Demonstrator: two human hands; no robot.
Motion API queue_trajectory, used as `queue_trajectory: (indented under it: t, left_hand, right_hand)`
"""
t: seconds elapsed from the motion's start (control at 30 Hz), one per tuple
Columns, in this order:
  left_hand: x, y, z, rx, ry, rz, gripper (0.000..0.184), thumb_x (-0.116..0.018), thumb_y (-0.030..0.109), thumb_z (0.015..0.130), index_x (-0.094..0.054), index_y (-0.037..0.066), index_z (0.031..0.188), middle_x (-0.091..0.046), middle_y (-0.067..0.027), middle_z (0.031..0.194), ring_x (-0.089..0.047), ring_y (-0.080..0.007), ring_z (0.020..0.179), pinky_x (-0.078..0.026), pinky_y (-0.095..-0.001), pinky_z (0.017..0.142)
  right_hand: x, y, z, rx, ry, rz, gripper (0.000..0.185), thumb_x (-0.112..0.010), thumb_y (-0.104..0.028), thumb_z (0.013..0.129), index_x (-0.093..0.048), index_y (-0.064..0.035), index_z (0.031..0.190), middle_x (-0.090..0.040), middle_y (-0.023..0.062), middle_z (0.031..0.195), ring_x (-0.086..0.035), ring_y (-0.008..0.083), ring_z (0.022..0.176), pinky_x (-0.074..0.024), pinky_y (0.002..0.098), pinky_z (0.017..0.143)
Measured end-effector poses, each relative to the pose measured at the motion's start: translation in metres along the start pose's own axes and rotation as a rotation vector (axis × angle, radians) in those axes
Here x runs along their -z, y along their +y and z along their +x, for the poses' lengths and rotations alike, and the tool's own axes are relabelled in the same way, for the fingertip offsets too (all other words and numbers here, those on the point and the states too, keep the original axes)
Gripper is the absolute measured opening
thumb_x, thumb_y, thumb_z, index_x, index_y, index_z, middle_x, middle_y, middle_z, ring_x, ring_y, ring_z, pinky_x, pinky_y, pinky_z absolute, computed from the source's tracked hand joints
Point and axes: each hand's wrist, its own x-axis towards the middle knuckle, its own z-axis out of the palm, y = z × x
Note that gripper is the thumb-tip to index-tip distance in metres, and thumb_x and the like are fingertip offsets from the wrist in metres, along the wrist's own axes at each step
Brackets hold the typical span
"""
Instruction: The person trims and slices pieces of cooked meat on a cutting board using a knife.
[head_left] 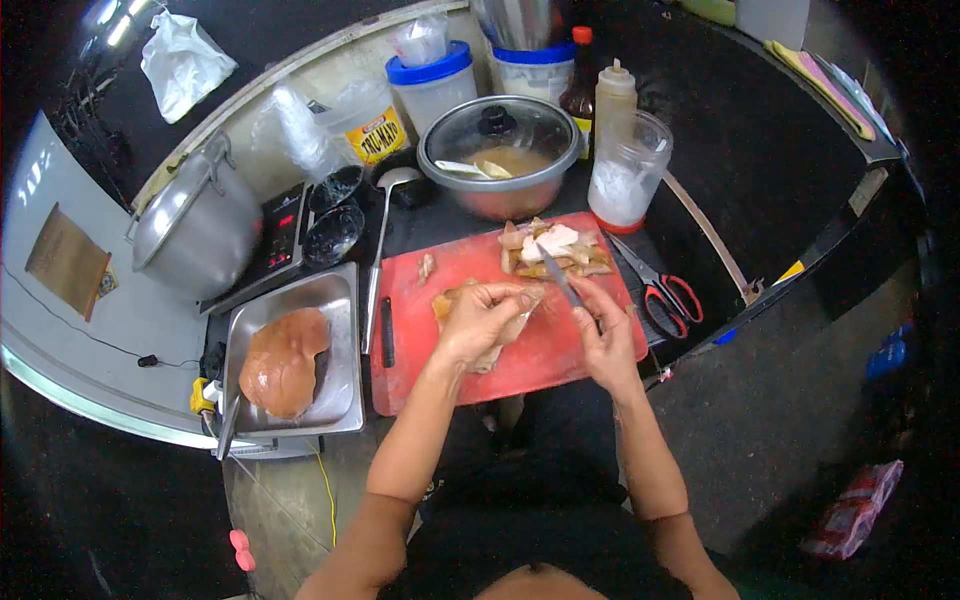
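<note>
A red cutting board (420,365) lies in front of me. My left hand (485,318) is closed on a pale piece of meat (487,362) over the board's middle. A knife (558,272) is in my right hand (604,335), its blade pointing up and left over a pile of cut meat (555,250) at the board's back right. A few small scraps (427,266) lie at the back left of the board. The fingers of my left hand partly hide the piece they hold.
Left of the board are a metal tray (348,390) with a large piece of meat (285,362) and a ladle (378,270). Behind stand a lidded bowl (503,160) and a clear container (628,175). Red-handled scissors (665,295) lie right; a pot (195,225) stands back left.
</note>
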Motion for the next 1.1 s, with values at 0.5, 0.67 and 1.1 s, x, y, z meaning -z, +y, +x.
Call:
queue_trajectory:
  t: [0.5, 0.67, 1.1]
  left_hand:
    - [0.003, 0.002, -0.005, 0.022, -0.071, -0.188, 0.016, -0.061, 0.010, 0.089, -0.068, 0.000, 0.100, -0.062, 0.0027, 0.078, -0.050, -0.0018, 0.065, -0.039, -0.0174, 0.054]
    - [0.005, 0.001, -0.005, -0.011, -0.104, -0.159, 0.015, -0.061, 0.008, 0.090, -0.067, -0.002, 0.099, -0.062, 0.0003, 0.077, -0.050, -0.0024, 0.061, -0.038, -0.0169, 0.050]
    - [-0.006, 0.016, -0.013, -0.116, 0.014, 0.130, 0.011, -0.067, 0.004, 0.084, -0.070, -0.003, 0.091, -0.065, -0.0010, 0.079, -0.055, -0.0044, 0.065, -0.043, -0.0175, 0.056]
  right_hand:
    - [-0.007, -0.029, -0.004, -0.013, -0.207, 0.014, 0.045, -0.046, 0.002, 0.091, -0.040, -0.0001, 0.135, -0.046, 0.0167, 0.137, -0.043, 0.0268, 0.130, -0.0307, 0.0375, 0.110]
    - [-0.007, -0.024, -0.006, -0.003, -0.200, 0.032, 0.045, -0.044, 0.003, 0.091, -0.039, -0.0001, 0.135, -0.045, 0.0169, 0.138, -0.041, 0.0275, 0.131, -0.0303, 0.0373, 0.110]
    - [-0.010, 0.006, -0.005, 0.070, -0.045, -0.015, 0.035, -0.049, 0.000, 0.090, -0.052, 0.0023, 0.124, -0.058, 0.0147, 0.123, -0.054, 0.0241, 0.117, -0.0396, 0.0338, 0.100]
